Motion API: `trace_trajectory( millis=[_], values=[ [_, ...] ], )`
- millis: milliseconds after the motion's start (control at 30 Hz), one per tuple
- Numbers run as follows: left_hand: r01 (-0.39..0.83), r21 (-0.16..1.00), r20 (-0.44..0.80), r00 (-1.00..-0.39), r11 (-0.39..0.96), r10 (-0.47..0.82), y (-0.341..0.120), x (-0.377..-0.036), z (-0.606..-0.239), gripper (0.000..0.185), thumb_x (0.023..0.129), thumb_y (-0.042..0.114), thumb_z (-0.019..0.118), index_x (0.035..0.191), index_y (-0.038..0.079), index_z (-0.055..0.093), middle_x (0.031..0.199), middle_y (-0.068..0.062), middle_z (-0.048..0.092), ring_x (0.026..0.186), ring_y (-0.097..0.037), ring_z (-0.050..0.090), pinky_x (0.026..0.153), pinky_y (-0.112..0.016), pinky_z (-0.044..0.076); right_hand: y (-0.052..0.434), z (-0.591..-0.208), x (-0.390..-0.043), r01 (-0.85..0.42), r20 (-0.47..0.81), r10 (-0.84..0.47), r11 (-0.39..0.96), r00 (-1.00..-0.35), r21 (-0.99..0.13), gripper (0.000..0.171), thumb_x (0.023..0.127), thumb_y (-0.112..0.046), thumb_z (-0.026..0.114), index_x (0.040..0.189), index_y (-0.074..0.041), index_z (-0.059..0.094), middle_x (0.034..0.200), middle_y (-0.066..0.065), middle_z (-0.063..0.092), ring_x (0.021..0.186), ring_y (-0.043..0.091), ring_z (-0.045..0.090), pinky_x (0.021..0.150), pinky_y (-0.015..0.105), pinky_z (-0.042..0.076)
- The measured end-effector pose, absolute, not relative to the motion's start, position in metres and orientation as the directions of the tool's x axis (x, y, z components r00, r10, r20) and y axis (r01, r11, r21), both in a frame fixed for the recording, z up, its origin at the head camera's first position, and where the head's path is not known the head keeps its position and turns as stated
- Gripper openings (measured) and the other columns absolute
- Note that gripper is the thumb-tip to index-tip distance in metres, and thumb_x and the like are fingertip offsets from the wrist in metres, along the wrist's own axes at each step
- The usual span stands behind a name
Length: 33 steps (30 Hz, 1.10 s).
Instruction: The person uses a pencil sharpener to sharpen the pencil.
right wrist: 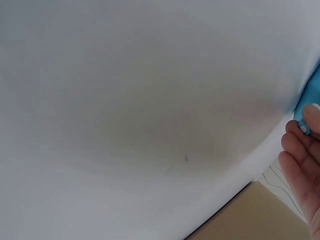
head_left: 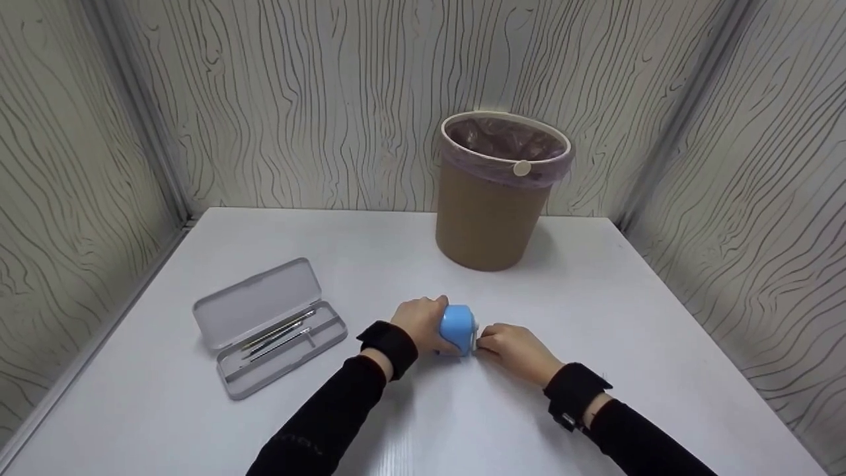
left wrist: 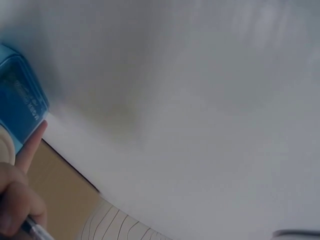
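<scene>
I see a small rounded blue plastic pencil sharpener sitting on the white tabletop, in front of the tan waste bin with the pink liner and to the right of the open grey metal pencil case. My left hand wraps around the sharpener's left side, fingers curled over the body. My right hand pinches something at its right face; I cannot tell if that is a crank or a pencil end. I judge the sharpener light, rigid and smooth-shelled, likely to skate on this slick surface, so the broad body is the place to clamp it.
</scene>
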State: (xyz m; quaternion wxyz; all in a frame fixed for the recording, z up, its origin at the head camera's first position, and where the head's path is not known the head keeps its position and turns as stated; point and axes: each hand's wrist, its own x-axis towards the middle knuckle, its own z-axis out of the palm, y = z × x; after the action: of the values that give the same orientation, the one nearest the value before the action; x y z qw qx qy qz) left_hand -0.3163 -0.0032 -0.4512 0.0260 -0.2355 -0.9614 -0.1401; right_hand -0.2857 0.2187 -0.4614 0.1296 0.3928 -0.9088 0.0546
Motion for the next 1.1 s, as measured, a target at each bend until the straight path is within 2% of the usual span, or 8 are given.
trace_trajectory(
  millis=[233,533,900,1100],
  values=[
    [0.452,0.254,0.111,-0.892,0.855,0.438,-0.003,-0.316,-0.449,0.077,0.069,0.057,0.091,0.123,0.011,0.061,0.111,-0.009,0.077,0.097,-0.024,0.075,0.087,-0.037,0.062,0.223,-0.453,-0.276,-0.751,0.292,-0.717,0.66,-0.632,-0.005,0.009,0.088,-0.006,0.077,0.097,-0.005,0.08,0.091,0.006,0.077,0.085,0.019,0.074,0.075,0.03,0.062],
    [0.422,0.271,0.057,-0.904,0.865,0.423,-0.001,-0.316,-0.445,0.082,0.071,0.055,0.09,0.131,0.01,0.059,0.117,-0.011,0.075,0.103,-0.025,0.074,0.094,-0.04,0.061,0.226,-0.435,-0.269,-0.78,0.322,-0.744,0.625,-0.585,0.025,0.005,0.088,-0.007,0.077,0.093,-0.009,0.077,0.088,0.003,0.075,0.08,0.017,0.071,0.07,0.027,0.06],
    [0.426,0.267,0.046,-0.902,0.865,0.43,-0.002,-0.314,-0.445,0.079,0.072,0.054,0.09,0.131,0.012,0.059,0.118,-0.01,0.075,0.106,-0.024,0.074,0.096,-0.039,0.06,0.224,-0.413,-0.271,-0.762,0.316,-0.728,0.647,-0.609,0.023,0.01,0.089,-0.007,0.077,0.098,-0.006,0.078,0.09,0.005,0.075,0.081,0.018,0.072,0.073,0.029,0.063],
    [0.458,0.249,0.056,-0.886,0.853,0.46,-0.002,-0.315,-0.445,0.081,0.072,0.054,0.09,0.132,0.01,0.058,0.118,-0.01,0.075,0.106,-0.024,0.074,0.097,-0.039,0.06,0.224,-0.402,-0.283,-0.744,0.36,-0.702,0.667,-0.614,0.03,0.009,0.089,-0.006,0.076,0.098,-0.005,0.078,0.09,0.006,0.075,0.082,0.019,0.072,0.073,0.031,0.062]
  ],
)
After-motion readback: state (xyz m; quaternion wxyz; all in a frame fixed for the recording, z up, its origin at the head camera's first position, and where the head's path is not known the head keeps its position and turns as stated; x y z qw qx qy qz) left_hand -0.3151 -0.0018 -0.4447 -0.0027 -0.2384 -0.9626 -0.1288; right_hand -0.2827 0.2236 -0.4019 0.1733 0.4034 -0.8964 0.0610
